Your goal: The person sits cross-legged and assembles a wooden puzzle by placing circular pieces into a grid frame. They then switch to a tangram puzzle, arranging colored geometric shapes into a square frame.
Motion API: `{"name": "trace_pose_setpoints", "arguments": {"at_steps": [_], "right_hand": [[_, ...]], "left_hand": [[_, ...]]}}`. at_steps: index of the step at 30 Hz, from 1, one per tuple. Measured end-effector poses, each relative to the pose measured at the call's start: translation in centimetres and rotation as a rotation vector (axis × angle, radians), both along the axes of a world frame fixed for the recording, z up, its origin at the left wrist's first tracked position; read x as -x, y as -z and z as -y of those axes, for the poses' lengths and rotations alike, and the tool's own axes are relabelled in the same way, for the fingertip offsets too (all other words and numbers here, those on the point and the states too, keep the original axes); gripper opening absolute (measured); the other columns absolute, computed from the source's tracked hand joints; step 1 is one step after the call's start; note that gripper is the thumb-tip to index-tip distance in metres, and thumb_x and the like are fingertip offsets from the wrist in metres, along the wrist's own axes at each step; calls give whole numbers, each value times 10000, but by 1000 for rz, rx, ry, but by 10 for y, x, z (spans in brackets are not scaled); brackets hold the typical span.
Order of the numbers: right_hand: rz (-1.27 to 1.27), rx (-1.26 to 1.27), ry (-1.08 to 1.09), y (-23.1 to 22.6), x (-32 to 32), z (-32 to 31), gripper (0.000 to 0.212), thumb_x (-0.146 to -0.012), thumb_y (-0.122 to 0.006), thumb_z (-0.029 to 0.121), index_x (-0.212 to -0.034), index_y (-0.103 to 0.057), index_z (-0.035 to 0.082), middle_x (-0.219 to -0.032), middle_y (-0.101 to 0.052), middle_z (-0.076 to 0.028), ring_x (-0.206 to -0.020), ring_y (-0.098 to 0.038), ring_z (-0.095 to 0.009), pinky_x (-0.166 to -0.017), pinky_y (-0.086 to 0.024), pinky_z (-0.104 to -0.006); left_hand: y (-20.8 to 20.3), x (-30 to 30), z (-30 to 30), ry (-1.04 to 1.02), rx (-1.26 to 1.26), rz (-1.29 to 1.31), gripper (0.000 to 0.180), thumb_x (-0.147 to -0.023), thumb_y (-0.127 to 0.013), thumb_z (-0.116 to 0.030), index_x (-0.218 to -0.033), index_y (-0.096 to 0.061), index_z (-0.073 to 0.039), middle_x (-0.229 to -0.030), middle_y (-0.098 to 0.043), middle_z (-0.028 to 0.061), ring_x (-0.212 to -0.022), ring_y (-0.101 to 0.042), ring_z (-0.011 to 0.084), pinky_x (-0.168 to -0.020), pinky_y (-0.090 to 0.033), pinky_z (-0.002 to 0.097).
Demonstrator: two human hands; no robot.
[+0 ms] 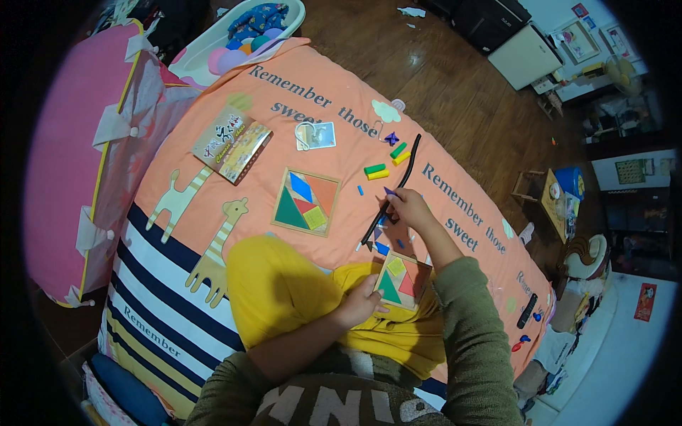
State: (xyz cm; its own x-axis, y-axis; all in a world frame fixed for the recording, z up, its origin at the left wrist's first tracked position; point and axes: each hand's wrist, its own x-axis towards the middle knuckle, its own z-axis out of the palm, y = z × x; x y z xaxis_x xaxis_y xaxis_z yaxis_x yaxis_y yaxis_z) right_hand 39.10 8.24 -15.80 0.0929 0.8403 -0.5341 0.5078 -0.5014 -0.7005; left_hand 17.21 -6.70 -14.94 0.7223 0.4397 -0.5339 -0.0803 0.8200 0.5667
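My left hand (360,304) grips a small wooden tangram tray (399,306) by its left side, over my yellow-trousered lap. Green, red and yellow pieces lie in that tray. Beyond it, my right hand (409,207) pinches a small purple piece (388,191) between thumb and fingers. A long black stick (411,162) passes beside and partly behind this hand. Small blue pieces (382,248) lie between the hand and the held tray. A second wooden tangram tray (298,230) rests flat on the bedspread to the left, holding blue, green, red, orange and yellow pieces.
On the peach bedspread (249,170) lie a game box (231,145), a picture card (324,135), green cylinders (374,169), yellow cylinders (378,175) and a purple star-shaped piece (391,139). A remote control (527,311) lies far right. A pink padded bed rail (71,156) stands left.
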Motion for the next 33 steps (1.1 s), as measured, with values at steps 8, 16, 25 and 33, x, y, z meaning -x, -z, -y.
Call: {"name": "trace_pose_setpoints", "arguments": {"at_steps": [8,16,25,33], "right_hand": [[-290,-242,401,-73,-26,83,91,-1029,-402,131,-1052,-430,48,-866,-692,-130,-689,-665,-148,-587,-494,-255],[-254,-342,703,-100,-27,182,43,-917,-629,70,-909,-612,31,-756,-589,15,-646,-517,-59,-609,-433,-198],[-210,-178,426,-99,16,206,92,-904,-644,20,-983,-636,-27,-865,-652,-11,-787,-587,-79,-726,-482,-225],[-270,-79,404,-99,13,202,133,-920,-624,21,-1024,-658,-53,-867,-673,-33,-765,-606,-94,-713,-500,-233]], "left_hand": [[1,0,-1,10,-39,12,356,-1006,-376,-25,-1361,-371,-52,-1294,-500,99,-1152,-560,231,-843,-576,377],[-3,1,-4,46,-74,-45,382,-1002,-403,-54,-1382,-364,-66,-1307,-513,84,-1134,-573,208,-838,-574,375],[-4,2,-3,34,-156,-45,367,-1008,-420,-76,-1371,-371,-63,-1294,-522,90,-1116,-584,207,-833,-574,358],[-4,3,-2,9,-128,-23,355,-1013,-422,-87,-1364,-371,-66,-1282,-529,89,-1108,-588,199,-822,-577,352]]}}
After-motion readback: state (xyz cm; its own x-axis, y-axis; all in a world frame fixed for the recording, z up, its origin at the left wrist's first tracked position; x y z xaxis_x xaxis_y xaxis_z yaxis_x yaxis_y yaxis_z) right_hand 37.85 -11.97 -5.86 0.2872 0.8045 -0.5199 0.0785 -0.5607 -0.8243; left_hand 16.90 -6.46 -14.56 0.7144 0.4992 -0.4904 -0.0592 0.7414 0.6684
